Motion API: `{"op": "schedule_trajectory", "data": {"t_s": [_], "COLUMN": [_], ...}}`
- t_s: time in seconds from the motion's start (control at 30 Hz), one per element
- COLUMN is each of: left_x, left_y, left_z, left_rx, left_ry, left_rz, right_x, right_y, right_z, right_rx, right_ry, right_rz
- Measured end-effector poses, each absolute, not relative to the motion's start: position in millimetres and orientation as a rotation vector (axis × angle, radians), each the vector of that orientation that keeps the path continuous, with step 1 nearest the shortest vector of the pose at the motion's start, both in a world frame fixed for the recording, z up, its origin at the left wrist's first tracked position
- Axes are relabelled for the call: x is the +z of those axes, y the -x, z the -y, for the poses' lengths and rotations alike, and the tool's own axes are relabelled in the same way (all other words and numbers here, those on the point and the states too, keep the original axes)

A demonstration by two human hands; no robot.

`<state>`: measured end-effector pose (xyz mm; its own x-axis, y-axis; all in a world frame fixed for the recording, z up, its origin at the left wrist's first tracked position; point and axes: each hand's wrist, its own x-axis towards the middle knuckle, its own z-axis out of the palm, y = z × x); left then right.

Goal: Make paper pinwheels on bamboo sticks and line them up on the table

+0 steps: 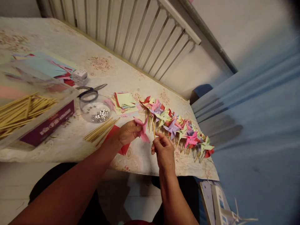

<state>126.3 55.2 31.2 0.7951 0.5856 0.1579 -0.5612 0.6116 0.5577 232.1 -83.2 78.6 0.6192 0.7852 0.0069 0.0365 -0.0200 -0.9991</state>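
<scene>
Pink folded paper (145,132) is pinched in the left hand (130,132) above the floral tablecloth (140,162); the right hand (164,150) grips a thin stick (154,129) just beside it. Red paper (125,149) lies partly hidden by the left arm, stick-mounted pinwheels (172,128) crowd the right, scissors (101,87) the left.

Scissors (95,90), dish (85,114) and tub (48,125) number one each; pinwheels (172,128) (overlapping), many.

Passable over bare surface (142,162) between left hand (128,132) and right hand (164,152); blocked rightward by massed pinwheels (172,128), leftward by loose sticks (100,130), dish (87,116) and (farther off) walled box (47,125).
</scene>
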Motion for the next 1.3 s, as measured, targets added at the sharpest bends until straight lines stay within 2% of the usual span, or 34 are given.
{"op": "schedule_trajectory", "data": {"t_s": [0.5,0.97,1.3], "left_x": [36,31,40], "left_y": [-130,-128,-113], "left_z": [-45,-43,24], "left_rx": [0.587,0.561,0.548], "left_ry": [-0.577,-0.593,-0.545], "left_rz": [0.063,0.082,0.036], "right_x": [87,89,96], "right_y": [-207,-216,-235], "right_z": [86,85,122], "right_rx": [0.828,0.829,0.852], "right_ry": [1.438,1.399,1.358], "right_rz": [0.701,0.658,0.57]}}
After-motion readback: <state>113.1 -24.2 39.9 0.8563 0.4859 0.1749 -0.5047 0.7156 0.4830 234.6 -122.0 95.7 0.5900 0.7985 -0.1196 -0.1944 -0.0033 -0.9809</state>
